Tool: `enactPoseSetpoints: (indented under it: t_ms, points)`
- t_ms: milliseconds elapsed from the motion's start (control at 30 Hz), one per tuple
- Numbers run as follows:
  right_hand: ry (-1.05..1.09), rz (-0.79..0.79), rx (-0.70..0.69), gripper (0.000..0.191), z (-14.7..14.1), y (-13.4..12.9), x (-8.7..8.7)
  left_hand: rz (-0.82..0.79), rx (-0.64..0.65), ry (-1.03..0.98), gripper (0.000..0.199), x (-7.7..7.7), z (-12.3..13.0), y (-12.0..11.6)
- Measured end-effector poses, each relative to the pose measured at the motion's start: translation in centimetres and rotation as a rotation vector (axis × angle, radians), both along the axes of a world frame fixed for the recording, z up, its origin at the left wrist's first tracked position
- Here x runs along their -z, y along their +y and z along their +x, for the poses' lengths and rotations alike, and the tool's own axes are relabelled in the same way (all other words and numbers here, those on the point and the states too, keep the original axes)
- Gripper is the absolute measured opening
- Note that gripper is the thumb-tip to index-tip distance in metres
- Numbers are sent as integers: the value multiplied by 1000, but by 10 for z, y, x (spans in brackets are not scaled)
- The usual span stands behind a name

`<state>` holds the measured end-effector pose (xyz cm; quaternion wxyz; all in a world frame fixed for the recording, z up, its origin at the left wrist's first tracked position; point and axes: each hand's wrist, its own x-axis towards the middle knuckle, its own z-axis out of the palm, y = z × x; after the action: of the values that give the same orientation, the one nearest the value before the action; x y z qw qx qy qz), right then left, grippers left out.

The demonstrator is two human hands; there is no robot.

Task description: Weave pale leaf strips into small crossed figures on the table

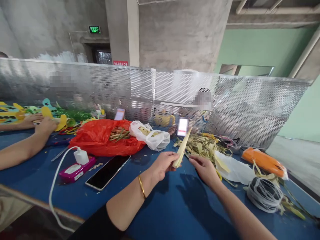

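Note:
My left hand [163, 165] pinches a pale, folded corn husk [183, 148] near its lower end, and the husk slants up and away over the blue table. Just to its right is my right hand [205, 170], with thumb and fingertips drawn together by the husk's edge. A thin dark strand seems to show at those fingertips, but it is too small to name. Behind my right hand lies a heap of dry husks [202, 145], with a white sheet [235, 166] at its side.
A red plastic bag [100, 136] with dry strips and a white bag [152, 136] lie to the left. Nearer are a phone [108, 171] and a magenta power bank [77, 170]. A wire coil [265, 195] sits at right. Another person's hands [46, 125] work at far left. A perforated metal screen [140, 83] stands behind.

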<state>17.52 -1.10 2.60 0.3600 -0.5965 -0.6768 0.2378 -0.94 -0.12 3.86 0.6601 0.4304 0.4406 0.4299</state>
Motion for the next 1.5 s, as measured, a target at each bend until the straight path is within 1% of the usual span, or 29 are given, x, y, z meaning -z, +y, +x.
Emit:
enactPoseSetpoints:
  t_ms: [33,67,100,133,200,367,500,600,700,800,900,967,1033,1100,1133,1167,1200,1267,1333,1367,1400,1433,1500]
  points:
    - [250,-95,-31,43,-9,0,1,-8,17,-19,17,5,6,2]
    - [456,-172,-41,47,-17,0,3,-9,28,-22,17,11,9,2]
    - [591,-203,-28,47,-24,-1,6,-11,35,-22,17,17,11,2]
    - [668,-215,-18,46,-30,-1,9,-11,44,-19,18,22,11,2]
    - [719,-200,15,43,-35,-3,14,-16,66,-18,19,30,9,2]
    - [716,-180,53,40,-27,-8,19,-85,91,-10,21,39,10,4]
    - [728,-203,58,41,-23,-6,22,-105,127,-2,15,43,13,6]
    - [720,-203,57,40,-25,-6,24,-107,149,18,17,43,12,3]
    - [682,-181,55,35,-28,-6,26,-43,148,62,23,43,10,-1]
    - [658,-182,41,32,-31,-7,28,38,108,118,17,42,10,-2]
    - [675,-200,7,32,-31,-8,26,13,58,136,12,41,10,-1]
    - [723,-208,-16,32,-28,-8,23,-32,51,114,15,39,10,0]
    - [789,-192,-21,31,-21,-6,18,-76,50,92,16,38,9,1]
    - [829,-141,-7,31,-9,-2,14,-109,40,85,15,36,9,2]
    - [811,-100,11,31,-1,2,13,-119,36,83,14,36,9,2]
    - [748,-45,43,30,7,5,11,-127,31,82,13,36,9,3]
    - [640,19,89,30,15,9,10,-133,29,82,13,36,9,3]
    - [355,174,231,29,28,15,9,-138,33,77,12,35,9,2]
    - [170,274,316,32,33,17,9,-132,37,75,11,35,9,1]
    - [112,273,307,33,31,17,10,-125,43,75,10,35,10,1]
    - [88,227,258,34,27,17,12,-115,51,76,9,35,11,0]
    - [79,146,178,34,21,15,14,-104,63,78,8,36,12,-1]
    - [193,-86,-27,37,7,10,20,-77,100,85,6,37,14,-3]
